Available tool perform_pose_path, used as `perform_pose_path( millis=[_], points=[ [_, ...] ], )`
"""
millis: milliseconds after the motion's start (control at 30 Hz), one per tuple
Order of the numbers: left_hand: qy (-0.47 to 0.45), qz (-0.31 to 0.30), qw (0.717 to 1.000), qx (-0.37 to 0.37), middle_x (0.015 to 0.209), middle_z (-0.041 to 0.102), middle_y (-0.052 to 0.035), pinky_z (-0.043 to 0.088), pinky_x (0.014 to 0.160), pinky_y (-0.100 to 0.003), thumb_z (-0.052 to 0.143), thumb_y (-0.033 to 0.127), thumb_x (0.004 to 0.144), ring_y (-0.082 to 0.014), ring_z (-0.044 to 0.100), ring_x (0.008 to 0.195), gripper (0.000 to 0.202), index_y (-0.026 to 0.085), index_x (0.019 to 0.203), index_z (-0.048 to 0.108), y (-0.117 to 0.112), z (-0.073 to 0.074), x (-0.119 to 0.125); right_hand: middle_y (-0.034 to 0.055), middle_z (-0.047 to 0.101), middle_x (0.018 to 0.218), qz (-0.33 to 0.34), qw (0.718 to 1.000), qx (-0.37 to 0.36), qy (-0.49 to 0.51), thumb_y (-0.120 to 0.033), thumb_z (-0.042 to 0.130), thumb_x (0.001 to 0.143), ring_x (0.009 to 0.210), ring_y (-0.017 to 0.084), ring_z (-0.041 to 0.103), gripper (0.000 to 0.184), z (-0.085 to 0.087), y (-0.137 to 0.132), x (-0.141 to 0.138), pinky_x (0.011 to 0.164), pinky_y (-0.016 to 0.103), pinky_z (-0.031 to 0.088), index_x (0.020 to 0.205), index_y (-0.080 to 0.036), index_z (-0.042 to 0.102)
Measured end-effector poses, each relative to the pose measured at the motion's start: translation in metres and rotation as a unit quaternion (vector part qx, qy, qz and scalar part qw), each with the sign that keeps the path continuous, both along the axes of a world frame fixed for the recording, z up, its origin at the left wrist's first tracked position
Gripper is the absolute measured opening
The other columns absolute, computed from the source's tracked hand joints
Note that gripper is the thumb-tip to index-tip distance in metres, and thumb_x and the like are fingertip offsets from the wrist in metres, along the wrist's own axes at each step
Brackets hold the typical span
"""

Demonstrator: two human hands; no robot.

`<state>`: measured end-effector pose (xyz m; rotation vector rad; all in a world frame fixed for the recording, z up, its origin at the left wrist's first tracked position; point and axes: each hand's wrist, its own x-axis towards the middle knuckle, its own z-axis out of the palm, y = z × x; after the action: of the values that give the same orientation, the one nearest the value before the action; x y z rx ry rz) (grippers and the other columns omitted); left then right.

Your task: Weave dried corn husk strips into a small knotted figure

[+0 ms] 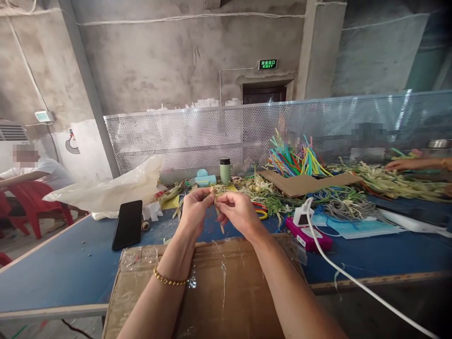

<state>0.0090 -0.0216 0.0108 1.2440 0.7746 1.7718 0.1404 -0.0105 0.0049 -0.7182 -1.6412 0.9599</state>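
Note:
My left hand (195, 206) and my right hand (237, 210) are raised together above a taped cardboard box (212, 287). Both pinch a thin tan straw strip (218, 207) between their fingertips; its loose end hangs down between the hands. A gold bead bracelet (168, 279) circles my left wrist. The strip's upper end is partly hidden by my fingers.
On the blue table (63, 268) lie a black phone (127, 224), a white plastic bag (116, 188), a green flask (225, 170), colourful strips (300, 160), a cardboard sheet (307, 182), a pink device (309, 235) with a white cable (353, 280). A person's hand (399, 164) rests far right; another person sits left.

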Motion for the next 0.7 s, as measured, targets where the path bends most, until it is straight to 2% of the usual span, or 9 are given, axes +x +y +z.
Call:
perform_pose_path(
  millis=[167, 367, 467, 600, 700],
  points=[
    [-0.002, -0.02, 1.0, 0.0, 0.067, 0.065, -0.0028, 0.038, 0.058, -0.025, 0.086, 0.028, 0.058, -0.0104, 0.051, 0.059, 0.029, 0.011, 0.077, 0.073, 0.0012, -0.0011, 0.0011, -0.0041, 0.059, 0.047, 0.002, 1.0, -0.021, -0.004, -0.028, 0.065, 0.076, 0.036, 0.01, 0.052, 0.012, 0.0027, -0.0013, 0.0055, 0.037, 0.02, 0.045, 0.078, -0.015, 0.065],
    [-0.001, -0.045, 0.999, -0.002, 0.063, 0.062, -0.0012, 0.036, 0.054, -0.023, 0.086, 0.029, 0.059, -0.0092, 0.049, 0.055, 0.03, 0.011, 0.075, 0.07, 0.001, -0.0014, 0.0003, -0.0054, 0.055, 0.042, 0.01, 1.0, -0.011, -0.018, -0.024, 0.06, 0.076, 0.034, 0.008, 0.047, 0.01, 0.0039, -0.0007, 0.0059, 0.035, 0.018, 0.04, 0.072, -0.016, 0.064],
    [-0.016, -0.052, 0.998, -0.025, 0.059, 0.06, 0.0, 0.035, 0.051, -0.023, 0.087, 0.028, 0.056, -0.0086, 0.048, 0.051, 0.031, 0.011, 0.074, 0.069, 0.0013, -0.0014, 0.0003, -0.0055, 0.056, 0.045, 0.005, 1.0, -0.014, -0.026, -0.017, 0.057, 0.071, 0.034, 0.008, 0.046, 0.004, 0.0009, 0.0032, 0.0041, 0.034, 0.018, 0.04, 0.071, -0.017, 0.062],
    [-0.039, -0.036, 0.998, -0.037, 0.056, 0.058, 0.001, 0.033, 0.048, -0.022, 0.088, 0.026, 0.051, -0.0074, 0.046, 0.048, 0.032, 0.01, 0.071, 0.069, 0.0023, -0.0016, 0.0012, -0.0065, 0.058, 0.055, -0.015, 0.999, -0.025, -0.038, -0.009, 0.056, 0.061, 0.035, 0.007, 0.046, 0.018, -0.0024, 0.0076, 0.0018, 0.03, 0.019, 0.038, 0.076, -0.018, 0.06],
    [-0.057, -0.037, 0.997, -0.038, 0.058, 0.06, 0.0002, 0.037, 0.05, -0.023, 0.088, 0.025, 0.049, -0.0085, 0.049, 0.05, 0.033, 0.01, 0.072, 0.07, 0.0034, -0.0021, 0.0016, -0.0063, 0.058, 0.057, -0.008, 0.998, -0.032, -0.045, -0.01, 0.056, 0.06, 0.035, 0.006, 0.043, 0.019, -0.001, 0.0064, 0.002, 0.029, 0.018, 0.034, 0.077, -0.016, 0.062]
  ],
)
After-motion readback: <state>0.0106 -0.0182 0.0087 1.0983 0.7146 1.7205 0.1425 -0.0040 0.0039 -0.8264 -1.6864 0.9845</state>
